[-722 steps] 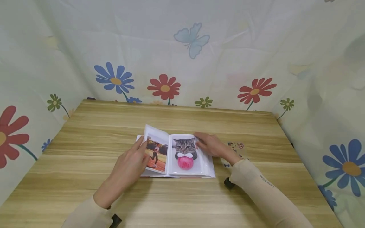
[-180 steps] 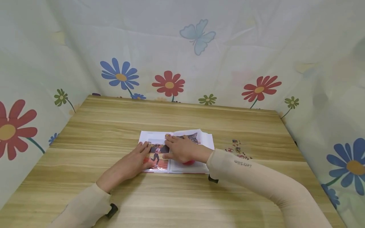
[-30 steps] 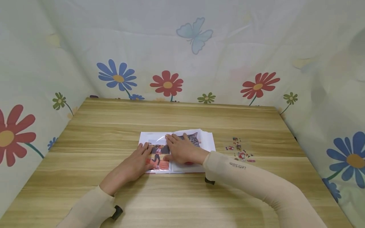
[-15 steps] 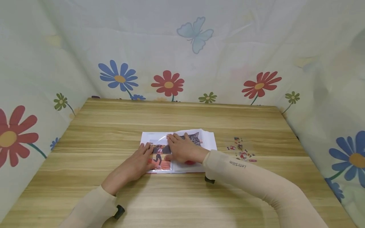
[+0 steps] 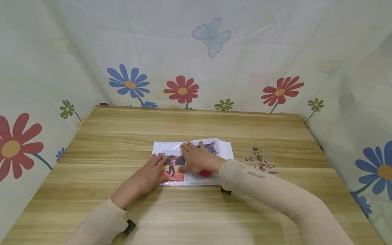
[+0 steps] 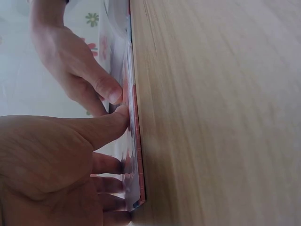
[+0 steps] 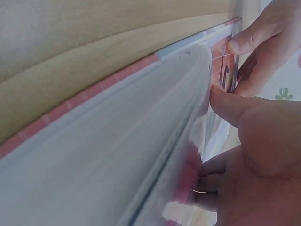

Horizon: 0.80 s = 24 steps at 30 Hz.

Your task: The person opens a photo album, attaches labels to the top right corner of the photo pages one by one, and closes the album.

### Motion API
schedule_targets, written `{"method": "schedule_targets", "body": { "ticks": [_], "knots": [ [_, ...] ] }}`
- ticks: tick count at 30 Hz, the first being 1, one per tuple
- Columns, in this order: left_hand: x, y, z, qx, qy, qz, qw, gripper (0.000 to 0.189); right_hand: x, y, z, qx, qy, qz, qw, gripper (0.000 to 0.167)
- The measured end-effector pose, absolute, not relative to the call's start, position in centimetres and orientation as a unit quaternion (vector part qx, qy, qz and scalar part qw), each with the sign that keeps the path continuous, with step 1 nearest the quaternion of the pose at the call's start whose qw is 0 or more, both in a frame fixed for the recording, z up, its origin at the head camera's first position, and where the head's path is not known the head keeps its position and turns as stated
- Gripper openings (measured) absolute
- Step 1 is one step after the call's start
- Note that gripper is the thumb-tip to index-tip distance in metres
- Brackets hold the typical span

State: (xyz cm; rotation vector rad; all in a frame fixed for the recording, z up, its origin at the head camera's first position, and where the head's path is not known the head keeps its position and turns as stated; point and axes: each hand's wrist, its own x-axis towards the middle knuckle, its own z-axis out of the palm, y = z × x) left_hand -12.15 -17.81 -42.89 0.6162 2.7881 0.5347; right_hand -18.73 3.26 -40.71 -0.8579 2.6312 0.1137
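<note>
An open photo album [image 5: 227, 149] lies on the table in the head view. Its left page bears a photo of a runner [image 5: 172, 166], its right page a cat photo [image 5: 210, 148], partly covered by my right hand. My left hand [image 5: 145, 177] rests on the left page's outer part, fingers extended. Flat fingers of my right hand [image 5: 198, 159] press on the album near its spine. A small colourful sticker [image 5: 182, 146] peeks out at those fingertips, mostly hidden. Both wrist views show the album [image 6: 136, 141] edge-on, with thumbs and fingers touching its pages.
A clear sheet of small colourful stickers [image 5: 262, 166] lies right of the album, just beyond my right sleeve [image 5: 260, 178]. The wood-grain table [image 5: 196, 217] meets a flowered curtain [image 5: 147, 44] at the back and sides.
From the earliest frame, the lifted left page has come down flat, and my right hand has moved from the right page's edge to the spine. Over the last second both hands stay nearly still.
</note>
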Motion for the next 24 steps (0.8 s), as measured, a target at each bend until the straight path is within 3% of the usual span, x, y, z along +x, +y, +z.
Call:
{"method": "schedule_targets", "body": {
  "ticks": [24],
  "knots": [
    [-12.02,-17.74,-42.88,0.204,0.956,0.176,0.117,0.074,-19.58,3.23,-40.48,-0.301,0.932,0.04,0.197,0.099]
  ]
}}
